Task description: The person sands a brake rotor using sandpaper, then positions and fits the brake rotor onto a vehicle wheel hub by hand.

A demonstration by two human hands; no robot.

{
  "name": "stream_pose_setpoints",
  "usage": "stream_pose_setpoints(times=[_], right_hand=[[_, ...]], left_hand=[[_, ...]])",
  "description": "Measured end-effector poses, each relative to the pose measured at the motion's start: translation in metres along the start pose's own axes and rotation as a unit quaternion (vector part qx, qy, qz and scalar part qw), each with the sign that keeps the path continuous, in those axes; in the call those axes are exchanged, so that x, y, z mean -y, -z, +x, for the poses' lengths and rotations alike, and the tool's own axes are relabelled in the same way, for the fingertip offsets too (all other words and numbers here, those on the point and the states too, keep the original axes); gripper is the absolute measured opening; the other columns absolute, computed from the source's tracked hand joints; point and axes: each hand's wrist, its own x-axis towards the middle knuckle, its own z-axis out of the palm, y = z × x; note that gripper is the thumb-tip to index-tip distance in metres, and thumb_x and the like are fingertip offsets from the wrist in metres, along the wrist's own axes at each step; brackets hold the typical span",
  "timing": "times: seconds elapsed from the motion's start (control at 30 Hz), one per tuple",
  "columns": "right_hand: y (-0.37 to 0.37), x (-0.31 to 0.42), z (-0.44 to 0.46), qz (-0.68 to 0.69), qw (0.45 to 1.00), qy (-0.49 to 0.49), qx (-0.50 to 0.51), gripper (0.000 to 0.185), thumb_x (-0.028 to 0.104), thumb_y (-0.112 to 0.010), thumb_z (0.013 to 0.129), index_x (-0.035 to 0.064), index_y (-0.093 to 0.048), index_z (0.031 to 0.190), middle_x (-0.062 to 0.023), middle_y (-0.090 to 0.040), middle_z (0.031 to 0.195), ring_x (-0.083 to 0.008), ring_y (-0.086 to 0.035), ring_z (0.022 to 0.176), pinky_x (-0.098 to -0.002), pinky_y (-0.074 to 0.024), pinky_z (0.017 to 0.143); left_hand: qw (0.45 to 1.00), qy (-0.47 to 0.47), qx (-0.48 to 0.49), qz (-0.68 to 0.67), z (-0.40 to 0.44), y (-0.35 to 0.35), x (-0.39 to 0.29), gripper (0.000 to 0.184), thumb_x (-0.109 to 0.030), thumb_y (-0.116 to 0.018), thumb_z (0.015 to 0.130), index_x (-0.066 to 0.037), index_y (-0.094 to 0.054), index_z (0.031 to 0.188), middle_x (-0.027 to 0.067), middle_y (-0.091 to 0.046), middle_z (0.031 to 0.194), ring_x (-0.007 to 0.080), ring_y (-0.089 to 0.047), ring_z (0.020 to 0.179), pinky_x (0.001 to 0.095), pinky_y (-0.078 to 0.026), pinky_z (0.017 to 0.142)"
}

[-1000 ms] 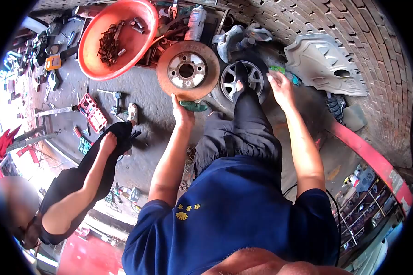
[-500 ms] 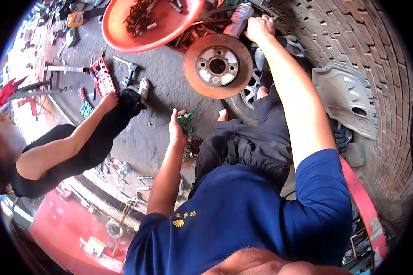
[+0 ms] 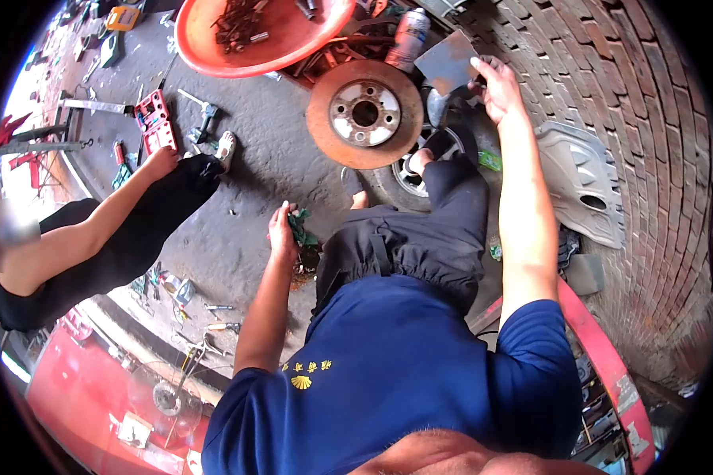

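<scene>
My right hand [image 3: 500, 91] pinches the edge of a flat, grey, square sheet [image 3: 448, 66] with rust-brown stains, held up to the right of a spray can [image 3: 409, 41]. What the sheet is made of I cannot tell. In my left hand [image 3: 280, 234], low in front of my thigh, is a crumpled green cloth [image 3: 303, 229]; the fingers are curled around part of it. Between and beyond my hands sits a brake disc [image 3: 318, 119] with a rusty outer face and a shinier hub. Neither hand touches the disc.
A red basin [image 3: 206, 59] holding rusty bolts stands at the far side. A wheel [image 3: 412, 178] lies below the disc. To the right are a grey shield [image 3: 566, 186] and a brick wall [image 3: 657, 150]. Another person [image 3: 95, 245] crouches at left by a red tool case [image 3: 155, 123].
My right hand has come back from beside the spray can, now holding the grey square sheet. My left hand keeps the green cloth. The whole view has shifted slightly.
</scene>
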Motion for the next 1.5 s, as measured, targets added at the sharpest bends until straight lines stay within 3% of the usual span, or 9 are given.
stream_pose_setpoints(times=[0.13, 0.3, 0.5, 0.57, 0.83, 0.9, 1.03, 1.23, 1.5], right_hand=[[-0.010, -0.018, -0.090, 0.105, 0.994, 0.017, -0.006, 0.019, 0.019, -0.073, 0.104, 0.0105, -0.072, 0.121, 0.0010, -0.076, 0.104, -0.0115, -0.072, 0.087, -0.0299, -0.0595, 0.069], [-0.054, -0.063, -0.182, 0.082, 0.990, 0.034, 0.113, 0.023, 0.019, -0.073, 0.104, 0.0061, -0.070, 0.124, -0.0009, -0.075, 0.107, -0.0093, -0.068, 0.087, -0.0265, -0.0551, 0.074], [-0.086, -0.063, -0.239, 0.232, 0.965, 0.025, 0.121, 0.046, 0.018, -0.081, 0.097, 0.0001, -0.063, 0.135, -0.0062, -0.070, 0.127, -0.0162, -0.065, 0.117, -0.0338, -0.0511, 0.105], [-0.093, -0.069, -0.247, 0.238, 0.962, 0.038, 0.128, 0.050, 0.017, -0.082, 0.095, 0.0005, -0.061, 0.138, -0.0068, -0.068, 0.131, -0.0178, -0.064, 0.122, -0.0356, -0.0491, 0.109], [-0.099, -0.134, -0.243, 0.301, 0.948, -0.062, 0.089, 0.056, 0.011, -0.080, 0.097, 0.0051, -0.059, 0.149, -0.0089, -0.068, 0.139, -0.0212, -0.063, 0.129, -0.0409, -0.0440, 0.117], [-0.098, -0.135, -0.228, -0.035, 0.986, 0.125, 0.101, 0.033, 0.010, -0.073, 0.100, 0.0059, -0.072, 0.133, -0.0107, -0.075, 0.132, -0.0239, -0.070, 0.120, -0.0419, -0.0466, 0.115], [-0.099, -0.118, -0.193, -0.400, 0.765, 0.497, 0.085, 0.037, 0.008, -0.072, 0.092, 0.0070, -0.078, 0.129, -0.0110, -0.076, 0.133, -0.0318, -0.071, 0.126, -0.0423, -0.0547, 0.110], [-0.075, -0.173, -0.170, -0.543, 0.631, 0.522, 0.185, 0.042, 0.010, -0.060, 0.097, 0.0078, -0.074, 0.136, -0.0113, -0.064, 0.154, -0.0292, -0.059, 0.146, -0.0450, -0.0459, 0.124], [-0.176, -0.188, -0.159, -0.511, 0.675, 0.482, 0.225, 0.051, 0.019, -0.056, 0.101, 0.0030, -0.061, 0.150, -0.0158, -0.056, 0.163, -0.0300, -0.051, 0.153, -0.0476, -0.0370, 0.130]], left_hand=[[0.976, -0.178, 0.061, 0.113, -0.031, -0.076, -0.048, 0.027, -0.031, -0.074, 0.104, -0.005, -0.070, 0.113, 0.0026, -0.067, 0.087, 0.0101, -0.063, 0.070, 0.0284, -0.054, 0.057], [0.794, -0.475, 0.197, 0.325, -0.131, -0.182, -0.123, 0.075, -0.032, -0.093, 0.083, -0.005, -0.065, 0.148, 0.0183, -0.067, 0.138, 0.0312, -0.064, 0.131, 0.0431, -0.050, 0.112], [0.960, -0.040, 0.275, -0.021, -0.118, -0.192, -0.098, 0.026, -0.013, -0.081, 0.098, -0.003, -0.067, 0.118, 0.0065, -0.076, 0.101, 0.0138, -0.073, 0.082, 0.0312, -0.062, 0.074], [0.939, 0.065, 0.332, -0.070, -0.111, -0.178, -0.083, 0.038, -0.015, -0.079, 0.099, -0.004, -0.060, 0.130, 0.0094, -0.068, 0.107, 0.0230, -0.072, 0.089, 0.0504, -0.068, 0.073], [0.961, 0.028, 0.272, -0.040, -0.118, -0.171, -0.033, 0.028, -0.011, -0.078, 0.100, -0.003, -0.063, 0.123, 0.0088, -0.071, 0.106, 0.0198, -0.072, 0.089, 0.0366, -0.064, 0.075], [0.972, 0.025, 0.232, -0.021, -0.108, -0.163, -0.026, 0.028, -0.019, -0.075, 0.103, -0.002, -0.067, 0.123, 0.0092, -0.071, 0.107, 0.0200, -0.071, 0.092, 0.0369, -0.063, 0.080], [0.986, 0.063, 0.116, -0.101, -0.072, -0.140, -0.035, 0.031, -0.034, -0.070, 0.103, -0.006, -0.071, 0.117, 0.0053, -0.071, 0.102, 0.0232, -0.068, 0.093, 0.0484, -0.062, 0.069], [0.983, 0.042, 0.147, -0.101, -0.004, -0.137, -0.054, 0.043, -0.041, -0.054, 0.110, -0.005, -0.073, 0.125, 0.0080, -0.077, 0.113, 0.0225, -0.068, 0.087, 0.0414, -0.055, 0.074], [0.946, 0.110, 0.211, -0.220, 0.030, -0.122, -0.049, 0.068, -0.056, -0.040, 0.111, 0.001, -0.069, 0.133, 0.0194, -0.077, 0.127, 0.0350, -0.074, 0.114, 0.0510, -0.056, 0.109]])
